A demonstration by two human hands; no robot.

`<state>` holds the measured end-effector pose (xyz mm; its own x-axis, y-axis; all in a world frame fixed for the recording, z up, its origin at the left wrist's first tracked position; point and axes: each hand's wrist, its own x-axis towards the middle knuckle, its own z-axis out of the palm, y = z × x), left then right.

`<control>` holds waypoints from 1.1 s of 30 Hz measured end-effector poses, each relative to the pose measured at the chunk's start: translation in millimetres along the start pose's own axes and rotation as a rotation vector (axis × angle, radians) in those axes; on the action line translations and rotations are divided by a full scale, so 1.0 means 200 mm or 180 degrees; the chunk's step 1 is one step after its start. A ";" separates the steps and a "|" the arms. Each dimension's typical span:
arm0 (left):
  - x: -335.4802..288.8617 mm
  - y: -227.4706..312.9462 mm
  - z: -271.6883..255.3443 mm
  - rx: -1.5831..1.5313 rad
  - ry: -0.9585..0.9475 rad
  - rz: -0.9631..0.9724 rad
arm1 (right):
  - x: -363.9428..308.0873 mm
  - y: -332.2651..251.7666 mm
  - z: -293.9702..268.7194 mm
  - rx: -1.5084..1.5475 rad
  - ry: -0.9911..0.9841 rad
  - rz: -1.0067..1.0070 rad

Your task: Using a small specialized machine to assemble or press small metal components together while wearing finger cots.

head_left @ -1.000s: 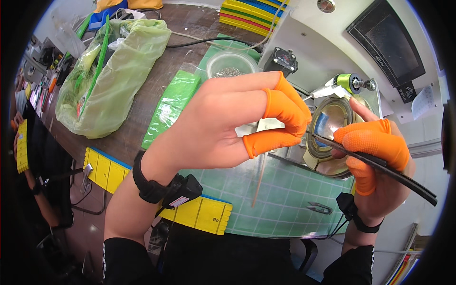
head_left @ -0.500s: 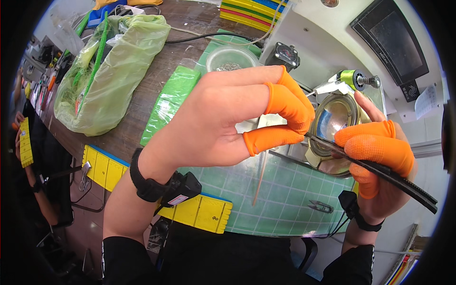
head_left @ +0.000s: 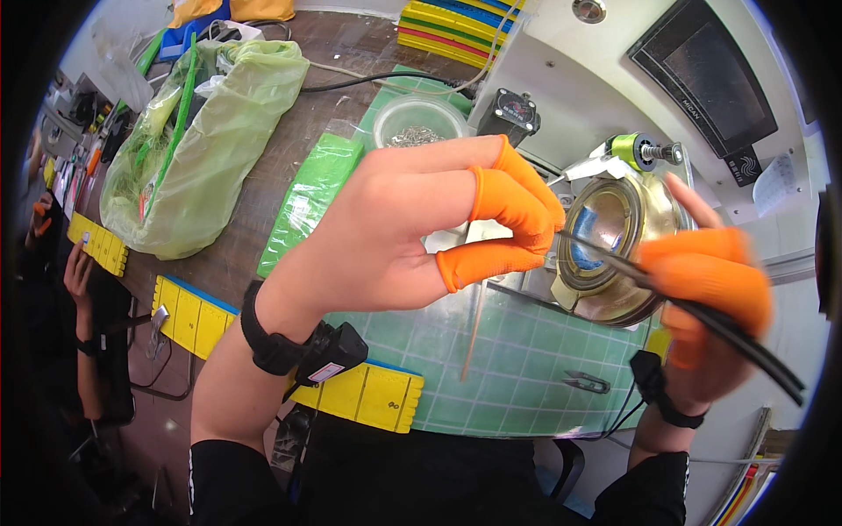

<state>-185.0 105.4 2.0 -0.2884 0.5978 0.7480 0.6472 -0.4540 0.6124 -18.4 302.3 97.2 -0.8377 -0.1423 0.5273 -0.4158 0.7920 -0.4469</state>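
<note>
Inspecting remotely, I am finding a brown bench [head_left: 261, 206] bearing a green mat [head_left: 526, 359], probably for protecting its surface. The left hand [head_left: 408, 219] is pressing its orange-covered thumb and fingertips together; I cannot tell what, if anything, they are pinching. The right hand [head_left: 712, 294], blurring, is curling its fingers around a slender dark tool [head_left: 750, 348], which is slanting toward the left fingertips, presumably for fine control.

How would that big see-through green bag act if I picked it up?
The bag would probably flop, since its see-through plastic is wrinkled. It might sag unevenly, because things show inside it. Its shiny surface could feel slippery.
</note>
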 end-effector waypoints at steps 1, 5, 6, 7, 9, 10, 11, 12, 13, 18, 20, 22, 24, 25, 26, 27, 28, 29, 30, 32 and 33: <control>0.00 0.00 -0.01 -0.0053 0.0006 -0.0025 | -0.04 -0.03 -0.04 -0.0179 0.0464 0.0166; 0.02 0.02 0.01 -0.0082 0.0008 -0.0029 | -0.29 -0.20 -0.42 -0.0400 -0.0528 0.0233; 0.03 0.02 0.02 -0.0116 -0.0015 0.0011 | -0.28 -0.32 -0.38 -0.0813 -0.1002 0.0715; 0.04 0.02 0.02 -0.0038 -0.0053 -0.0054 | -0.27 -0.32 -0.38 -0.0997 -0.1809 0.0698; -0.01 0.04 0.01 0.0087 -0.0137 -0.0133 | -0.34 -0.23 -0.24 -0.0987 -0.2989 0.0856; -0.01 0.04 0.01 0.0234 -0.0093 -0.0150 | -0.43 -0.19 -0.18 -0.1004 -0.3007 0.0918; 0.01 0.04 0.01 0.0339 -0.0057 -0.0119 | -0.53 -0.16 -0.15 -0.1060 -0.3002 0.1027; 0.02 0.04 0.00 0.0498 -0.0166 -0.0126 | -0.64 -0.11 -0.11 -0.1117 -0.2954 0.1203; 0.03 0.05 0.02 0.0332 -0.0108 -0.0221 | -0.73 -0.07 -0.08 -0.1157 -0.2907 0.1367; 0.03 0.09 0.08 0.0420 0.0045 -0.0728 | -0.93 -0.03 -0.09 -0.0736 -0.2124 0.1730; 0.05 0.09 0.10 0.0601 -0.0026 -0.0796 | -1.01 0.03 -0.09 -0.0788 -0.2063 0.1644; 0.03 0.09 0.07 0.0697 -0.0088 -0.1024 | -1.10 0.12 -0.06 -0.0456 -0.1665 0.1409; 0.02 0.05 0.03 0.0613 0.0019 -0.1324 | -1.10 0.12 -0.06 -0.0582 -0.1486 0.1314; -0.01 -0.01 -0.01 0.0648 0.0101 -0.1427 | -1.10 0.13 -0.05 -0.0692 -0.1345 0.1399; -0.03 -0.08 -0.04 0.0612 0.0041 -0.1296 | -1.09 0.13 -0.04 -0.0601 -0.1074 0.1353; -0.05 -0.14 -0.07 0.0491 0.0055 -0.1235 | -1.07 0.12 -0.06 -0.0484 -0.0816 0.1268; -0.11 -0.11 -0.14 0.0472 0.0188 -0.1229 | -1.02 0.09 -0.08 -0.0488 -0.0805 0.1135; -0.11 -0.09 -0.14 0.0429 0.0183 -0.1148 | -0.99 0.06 -0.14 -0.0261 -0.0632 0.1128; -0.11 -0.02 -0.10 0.0415 0.0211 -0.1096 | -0.97 0.05 -0.18 0.0000 -0.0500 0.1089; -0.04 0.13 -0.01 0.0519 0.0279 -0.1289 | -0.99 0.07 -0.21 -0.0207 -0.0331 0.0809; 0.01 0.19 0.05 0.0635 0.0346 -0.1514 | -0.99 0.08 -0.23 -0.0424 -0.0142 0.0617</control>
<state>-153.8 94.9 24.1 -0.6476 0.6304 0.4280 0.5458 -0.0081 0.8379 157.3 370.7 19.0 -0.9133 -0.0035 0.4072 -0.1978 0.8780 -0.4359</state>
